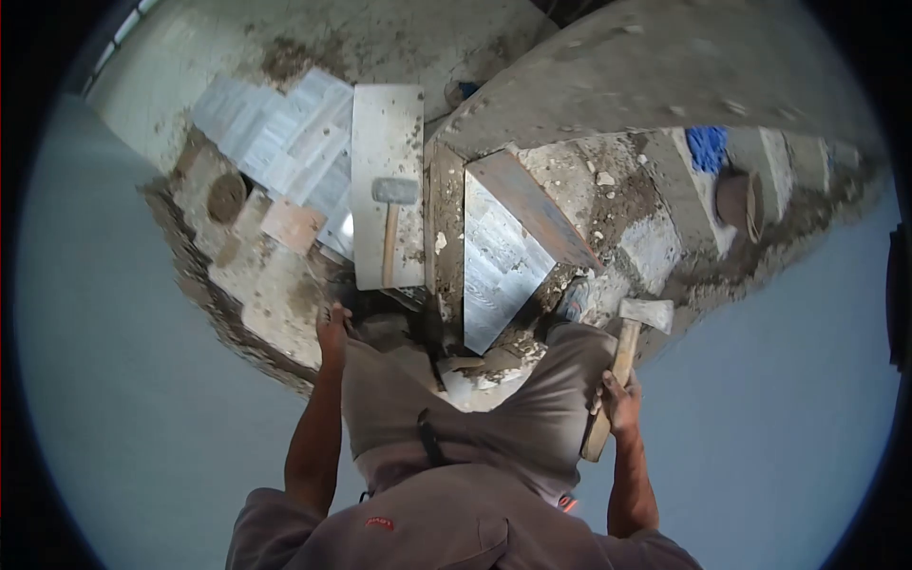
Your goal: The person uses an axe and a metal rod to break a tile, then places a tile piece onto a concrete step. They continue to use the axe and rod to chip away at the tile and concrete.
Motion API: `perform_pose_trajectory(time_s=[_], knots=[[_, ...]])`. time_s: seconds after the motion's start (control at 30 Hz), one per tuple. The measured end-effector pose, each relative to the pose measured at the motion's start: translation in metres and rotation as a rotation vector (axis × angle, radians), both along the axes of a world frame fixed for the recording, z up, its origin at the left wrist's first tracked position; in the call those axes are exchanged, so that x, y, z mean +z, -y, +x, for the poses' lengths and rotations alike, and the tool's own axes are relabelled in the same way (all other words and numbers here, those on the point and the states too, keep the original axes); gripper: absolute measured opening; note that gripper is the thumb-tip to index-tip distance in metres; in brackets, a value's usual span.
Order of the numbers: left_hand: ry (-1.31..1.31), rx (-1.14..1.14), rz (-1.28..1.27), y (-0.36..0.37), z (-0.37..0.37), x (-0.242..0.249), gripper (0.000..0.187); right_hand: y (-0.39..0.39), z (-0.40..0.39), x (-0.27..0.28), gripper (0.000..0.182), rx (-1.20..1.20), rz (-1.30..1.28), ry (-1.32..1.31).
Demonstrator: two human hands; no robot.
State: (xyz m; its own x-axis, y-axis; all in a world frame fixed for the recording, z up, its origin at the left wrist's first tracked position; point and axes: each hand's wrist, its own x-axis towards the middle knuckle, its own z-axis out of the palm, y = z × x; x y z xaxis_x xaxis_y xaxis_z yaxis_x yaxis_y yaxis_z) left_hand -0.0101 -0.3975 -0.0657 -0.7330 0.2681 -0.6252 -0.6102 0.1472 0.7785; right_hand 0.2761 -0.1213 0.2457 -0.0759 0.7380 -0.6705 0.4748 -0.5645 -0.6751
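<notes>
My right hand (622, 402) is closed around the wooden handle of a hatchet (644, 314), beside my right thigh. Its pale, broad metal head points up and away from me. My left hand (332, 328) is by my left knee with the fingers slightly apart, and I see nothing held in it. In front of my legs, a rubber mallet (391, 193) with a wooden handle lies on a long pale tile board (363, 142). To its right, a cut grey wood-pattern tile (499, 261) lies on the step surface, edged by a brown strip (537, 204).
Grey patterned tiles (294, 133) are stacked at left, near a small orange-tinted tile piece (293, 225) and a round dark container (227, 198). Rubble and dirt lie around. At right, stairs hold a brown bucket (737, 202) and a blue cloth-like bundle (707, 149). A sloping concrete slab (655, 76) crosses above.
</notes>
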Motion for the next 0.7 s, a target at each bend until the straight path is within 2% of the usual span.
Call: perform_pose_trajectory(time_s=[0.07, 0.13, 0.2, 0.33, 0.43, 0.53, 0.7], knots=[[0.094, 0.082, -0.101, -0.024, 0.000, -0.003, 0.025, -0.020, -0.010, -0.016, 0.018, 0.050, 0.029, 0.054], [-0.139, 0.042, -0.184, -0.028, 0.011, -0.053, 0.024, -0.040, -0.010, -0.032, 0.019, 0.029, 0.065, 0.006], [-0.010, 0.219, -0.087, -0.037, 0.016, -0.083, 0.026, -0.055, 0.005, -0.053, 0.024, 0.027, 0.080, 0.064], [-0.069, 0.449, -0.071, -0.071, 0.014, -0.101, 0.025, -0.061, -0.001, -0.066, 0.030, 0.037, 0.069, 0.095], [-0.172, 0.461, -0.102, -0.069, 0.021, -0.130, 0.018, -0.060, 0.009, -0.058, 0.034, 0.098, 0.088, 0.163], [-0.211, 0.560, -0.098, -0.080, 0.021, -0.140, 0.016, -0.072, 0.021, -0.065, 0.037, 0.192, 0.019, 0.020], [-0.192, 0.576, -0.042, -0.068, 0.030, -0.156, 0.021, -0.073, 0.027, -0.066, 0.033, 0.097, -0.051, -0.076]])
